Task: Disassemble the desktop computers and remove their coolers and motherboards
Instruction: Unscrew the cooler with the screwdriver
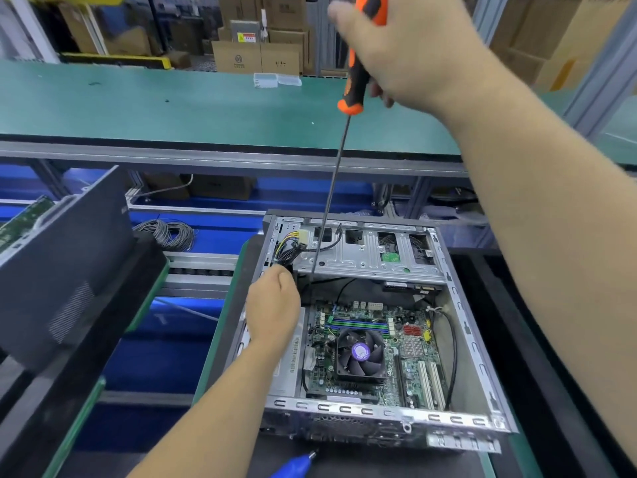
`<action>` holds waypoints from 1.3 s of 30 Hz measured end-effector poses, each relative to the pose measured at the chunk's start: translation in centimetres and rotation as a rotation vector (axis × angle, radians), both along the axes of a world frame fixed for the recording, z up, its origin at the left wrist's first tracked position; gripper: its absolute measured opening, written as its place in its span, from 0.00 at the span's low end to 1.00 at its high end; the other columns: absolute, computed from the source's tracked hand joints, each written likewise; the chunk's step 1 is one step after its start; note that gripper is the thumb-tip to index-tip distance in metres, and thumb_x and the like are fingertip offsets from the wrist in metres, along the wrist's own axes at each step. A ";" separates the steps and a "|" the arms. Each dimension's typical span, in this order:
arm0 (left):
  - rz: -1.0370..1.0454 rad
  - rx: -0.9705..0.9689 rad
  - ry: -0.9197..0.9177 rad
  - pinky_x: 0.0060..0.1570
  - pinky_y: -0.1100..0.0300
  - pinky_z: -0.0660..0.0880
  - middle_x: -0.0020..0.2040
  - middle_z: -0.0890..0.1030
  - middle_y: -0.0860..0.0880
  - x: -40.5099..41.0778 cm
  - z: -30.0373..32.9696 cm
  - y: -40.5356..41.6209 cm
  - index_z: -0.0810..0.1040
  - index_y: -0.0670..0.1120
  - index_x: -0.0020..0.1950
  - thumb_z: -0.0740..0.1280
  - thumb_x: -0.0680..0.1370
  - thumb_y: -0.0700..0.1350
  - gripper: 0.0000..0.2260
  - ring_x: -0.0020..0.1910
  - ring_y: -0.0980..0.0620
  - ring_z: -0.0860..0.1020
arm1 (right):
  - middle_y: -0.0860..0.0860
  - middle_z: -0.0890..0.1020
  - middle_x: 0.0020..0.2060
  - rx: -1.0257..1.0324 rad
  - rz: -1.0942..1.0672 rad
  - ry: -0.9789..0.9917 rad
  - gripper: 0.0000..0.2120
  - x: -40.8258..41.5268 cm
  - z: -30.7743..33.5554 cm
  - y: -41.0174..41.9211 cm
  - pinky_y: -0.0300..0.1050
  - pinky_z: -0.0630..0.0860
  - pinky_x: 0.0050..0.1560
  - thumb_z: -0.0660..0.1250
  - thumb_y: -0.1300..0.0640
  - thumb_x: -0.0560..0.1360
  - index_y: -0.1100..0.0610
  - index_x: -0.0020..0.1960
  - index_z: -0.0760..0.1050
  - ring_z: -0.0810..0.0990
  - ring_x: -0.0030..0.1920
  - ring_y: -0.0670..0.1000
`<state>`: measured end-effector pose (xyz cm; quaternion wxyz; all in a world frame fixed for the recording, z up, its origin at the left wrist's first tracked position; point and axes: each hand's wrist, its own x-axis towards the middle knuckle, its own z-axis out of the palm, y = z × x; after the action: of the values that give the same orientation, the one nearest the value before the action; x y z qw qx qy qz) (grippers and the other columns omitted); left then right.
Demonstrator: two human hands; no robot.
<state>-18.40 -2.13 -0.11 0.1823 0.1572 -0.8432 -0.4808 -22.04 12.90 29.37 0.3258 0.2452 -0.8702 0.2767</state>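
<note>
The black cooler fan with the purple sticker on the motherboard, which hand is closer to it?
Left. The left hand is at the open case's upper left corner, just beyond the black cooler fan. The right hand is raised high above, gripping an orange-and-black screwdriver.

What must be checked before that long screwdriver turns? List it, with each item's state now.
1. Right hand grips the screwdriver: ok.
2. Tip seated in a screw by the drive cage: cannot tell.
3. Left hand steadies the case at its left wall: ok.
4. Cable bundle clear of the shaft: not ok, it lies close.
5. Cooler fan and motherboard still mounted: ok.
</note>
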 end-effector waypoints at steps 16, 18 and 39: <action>-0.656 -0.888 -0.555 0.42 0.53 0.71 0.55 0.81 0.42 3.6 0.6 8.4 0.79 0.41 0.56 0.62 0.78 0.34 0.10 0.52 0.42 0.81 | 0.54 0.77 0.35 0.030 0.098 -0.259 0.11 -0.4 -11.4 0.5 0.53 0.77 0.35 0.66 0.51 0.80 0.55 0.54 0.68 0.76 0.32 0.53; -0.570 -0.861 -0.613 0.46 0.53 0.74 0.59 0.79 0.41 3.3 -0.2 8.1 0.78 0.39 0.62 0.61 0.79 0.34 0.13 0.56 0.43 0.80 | 0.52 0.76 0.34 0.009 0.111 -0.267 0.10 -0.5 -11.6 0.5 0.51 0.77 0.34 0.66 0.51 0.80 0.55 0.53 0.67 0.76 0.31 0.52; -0.755 -0.781 -0.655 0.61 0.48 0.76 0.68 0.71 0.38 2.7 -2.4 7.7 0.65 0.35 0.71 0.63 0.79 0.32 0.20 0.64 0.39 0.76 | 0.49 0.73 0.32 -0.016 0.134 -0.153 0.11 -0.4 -11.6 -0.8 0.44 0.69 0.35 0.66 0.53 0.79 0.59 0.54 0.69 0.70 0.33 0.48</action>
<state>-15.69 5.60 -2.55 -0.2233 -0.0900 -0.9659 -0.0956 -22.47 12.07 17.76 0.2413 0.2784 -0.8718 0.3228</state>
